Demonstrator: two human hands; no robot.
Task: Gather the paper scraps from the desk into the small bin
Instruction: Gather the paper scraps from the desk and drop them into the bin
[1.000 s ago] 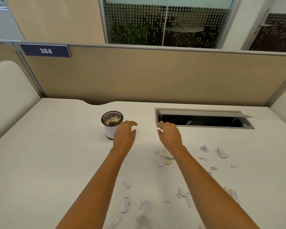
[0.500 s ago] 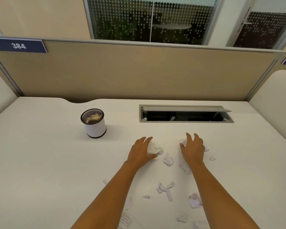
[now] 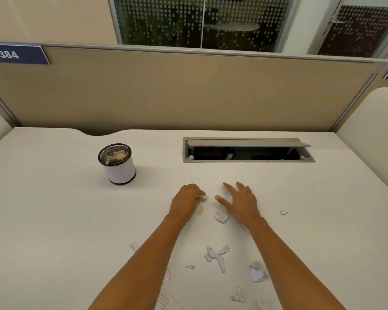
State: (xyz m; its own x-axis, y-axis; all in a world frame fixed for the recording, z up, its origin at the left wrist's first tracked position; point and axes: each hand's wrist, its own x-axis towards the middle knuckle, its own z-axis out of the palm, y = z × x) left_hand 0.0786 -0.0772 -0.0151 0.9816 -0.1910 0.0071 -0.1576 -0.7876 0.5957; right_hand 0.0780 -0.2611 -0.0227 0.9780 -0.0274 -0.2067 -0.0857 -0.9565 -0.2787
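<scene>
1. White and mesh-lined, the small bin [image 3: 117,164] stands upright on the desk [image 3: 54,220] with crumpled paper already inside; it serves as the landmark below.
2. The left hand [image 3: 186,200] lies palm-down on the desk, to the right of the bin and nearer the person. Its fingers are curled over a small white scrap [image 3: 202,198] at their tips; whether they grip it cannot be told.
3. A tan scrap [image 3: 199,209] peeks out from under that hand's thumb side.
4. The right hand [image 3: 240,202] is further right of the bin, fingers spread and flat, holding nothing that shows.
5. A printed scrap [image 3: 220,215] lies just beside the right hand's thumb, between the two hands.
6. More scraps [image 3: 215,256] lie scattered between the forearms, well away from the bin on the person's side.
7. One tiny scrap [image 3: 283,212] sits alone, farthest right of the bin.
8. The open cable tray [image 3: 248,151] is level with the bin, to its right.
</scene>
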